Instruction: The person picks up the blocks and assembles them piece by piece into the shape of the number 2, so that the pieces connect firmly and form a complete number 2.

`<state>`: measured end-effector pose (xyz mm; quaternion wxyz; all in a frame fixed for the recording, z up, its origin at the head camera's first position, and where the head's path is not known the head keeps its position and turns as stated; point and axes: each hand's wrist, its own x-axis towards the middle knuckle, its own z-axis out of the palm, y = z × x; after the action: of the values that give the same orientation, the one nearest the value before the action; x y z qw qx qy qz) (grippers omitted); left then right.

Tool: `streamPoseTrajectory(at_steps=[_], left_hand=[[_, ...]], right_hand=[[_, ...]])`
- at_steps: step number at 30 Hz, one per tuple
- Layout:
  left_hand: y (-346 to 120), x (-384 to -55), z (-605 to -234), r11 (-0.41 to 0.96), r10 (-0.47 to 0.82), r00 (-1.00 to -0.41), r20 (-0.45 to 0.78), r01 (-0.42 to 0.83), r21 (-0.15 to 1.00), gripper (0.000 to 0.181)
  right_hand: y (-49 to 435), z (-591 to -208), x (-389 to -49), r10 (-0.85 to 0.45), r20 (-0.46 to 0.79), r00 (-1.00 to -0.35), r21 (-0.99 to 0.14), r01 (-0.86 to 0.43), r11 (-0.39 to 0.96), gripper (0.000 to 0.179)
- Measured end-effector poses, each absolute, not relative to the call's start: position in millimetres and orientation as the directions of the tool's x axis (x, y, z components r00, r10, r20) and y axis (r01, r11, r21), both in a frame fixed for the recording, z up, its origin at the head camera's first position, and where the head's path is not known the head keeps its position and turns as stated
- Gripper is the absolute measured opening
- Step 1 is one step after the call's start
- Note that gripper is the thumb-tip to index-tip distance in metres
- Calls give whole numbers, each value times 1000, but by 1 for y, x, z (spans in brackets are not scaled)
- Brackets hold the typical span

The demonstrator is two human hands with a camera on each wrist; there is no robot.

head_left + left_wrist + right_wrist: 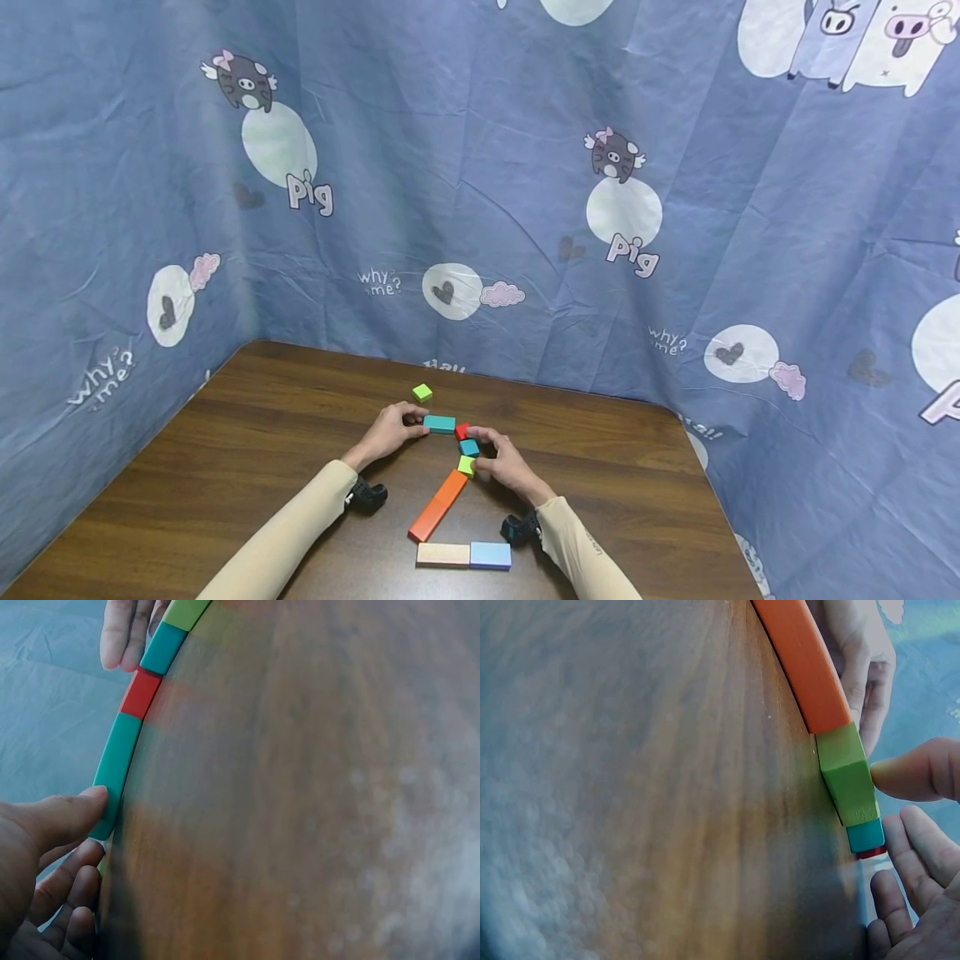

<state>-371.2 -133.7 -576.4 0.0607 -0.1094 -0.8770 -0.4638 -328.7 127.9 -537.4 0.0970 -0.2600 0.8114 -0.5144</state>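
Observation:
My left hand [386, 433] pinches the left end of a teal rectangular block [439, 424], with the thumb on the near side. The block's other end meets a red block [462, 431]. From there a blue block [468, 448] and a light green block [467, 465] continue the bent row toward me. On the row's right side is my right hand [510, 462], its thumb touching the green block [847, 772] and its index finger by the red one. In the right wrist view its fingers look loosely bent.
Below the green block, a long orange-red strip [438, 504] slants down to the left. Nearer me lie a beige block [443, 556] and a light blue block [491, 556], end to end. Another green block [422, 392] lies beyond my left hand. A blue patterned curtain [480, 208] hangs behind the wooden table [622, 467].

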Motion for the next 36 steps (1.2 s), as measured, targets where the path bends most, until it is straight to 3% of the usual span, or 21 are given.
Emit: streamPoseTrajectory(at_steps=[16,26,36], left_hand=[[-142,-377,-575,470,170,-973,156,219,855,37],[-142,-397,-569,501,15,-982,186,168,849,29],[-141,-412,-570,553,-54,-979,197,136,822,42]], right_hand=[[128,-546,-331,-538,129,-833,-899,-327,290,55],[128,-545,-329,-520,129,-845,-904,-315,288,55],[126,-544,-331,-509,139,-849,-891,-332,310,53]])
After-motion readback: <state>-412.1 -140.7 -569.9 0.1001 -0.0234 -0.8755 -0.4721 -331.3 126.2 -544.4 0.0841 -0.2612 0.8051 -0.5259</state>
